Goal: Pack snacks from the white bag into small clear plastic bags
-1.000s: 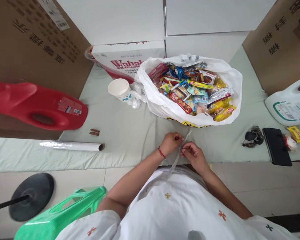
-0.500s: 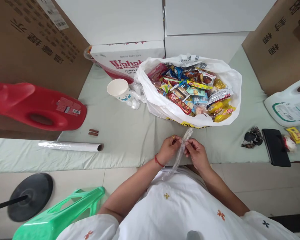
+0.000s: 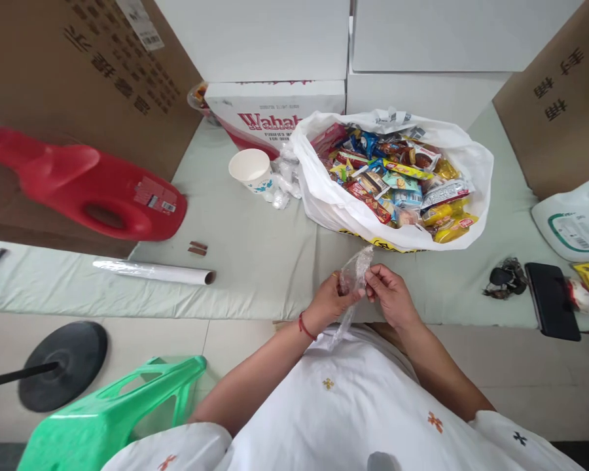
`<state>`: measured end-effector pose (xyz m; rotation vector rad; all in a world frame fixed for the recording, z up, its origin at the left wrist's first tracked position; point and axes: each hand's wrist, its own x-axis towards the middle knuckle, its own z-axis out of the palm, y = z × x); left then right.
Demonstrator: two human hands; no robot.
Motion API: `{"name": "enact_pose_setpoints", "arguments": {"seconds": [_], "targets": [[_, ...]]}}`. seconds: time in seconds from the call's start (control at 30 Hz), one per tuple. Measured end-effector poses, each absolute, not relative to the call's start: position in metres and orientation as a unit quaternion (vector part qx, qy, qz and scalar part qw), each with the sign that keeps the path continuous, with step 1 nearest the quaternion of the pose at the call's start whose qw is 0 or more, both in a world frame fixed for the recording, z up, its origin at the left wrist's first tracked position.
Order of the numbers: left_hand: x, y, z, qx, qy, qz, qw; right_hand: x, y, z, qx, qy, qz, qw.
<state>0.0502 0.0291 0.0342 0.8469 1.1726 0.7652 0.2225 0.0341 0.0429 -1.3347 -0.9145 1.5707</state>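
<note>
A clear plastic bag [image 3: 357, 269], thin and crumpled, hangs between my two hands at the table's front edge, its lower end trailing toward my shirt. My left hand [image 3: 330, 299], with a red cord at the wrist, grips the film from the left, its thumb across the front. The fingertips of my right hand [image 3: 389, 291] pinch the film's right side. Just beyond my hands stands a white carrier bag [image 3: 319, 203], wide open and full of wrapped snacks [image 3: 397, 180].
Left are a paper cup [image 3: 250, 171], clear plastic bundles [image 3: 285, 180], a red jug [image 3: 103, 196] and a film roll [image 3: 152, 271]. Right are a phone [image 3: 552, 301], a dark crumpled item [image 3: 505, 279] and a white jug [image 3: 574, 219]. A green stool [image 3: 83, 422] stands below.
The narrow twisted strip of plastic has spread wider between my hands. My left hand has turned, its thumb now across the film. The view has shifted, so the table items appear further right.
</note>
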Motion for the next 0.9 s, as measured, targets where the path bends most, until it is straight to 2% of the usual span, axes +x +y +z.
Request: {"name": "enact_pose_setpoints", "arguments": {"seconds": [0.2,0.43,0.7,0.9], "targets": [[0.034,0.014,0.031,0.335,0.542,0.385,0.667,0.215,0.049,0.045,-0.544,-0.355,0.620,0.440],[0.025,0.012,0.029,0.370,0.611,0.424,0.557,0.186,0.024,0.036,-0.554,-0.410,0.638,0.344],[0.010,0.019,0.033,0.264,0.548,0.390,0.691,0.199,0.027,0.038,-0.545,-0.448,0.616,0.351],[0.019,0.014,0.034,0.331,0.556,0.349,0.678,0.197,0.027,0.038,-0.568,-0.542,0.500,0.366]]}}
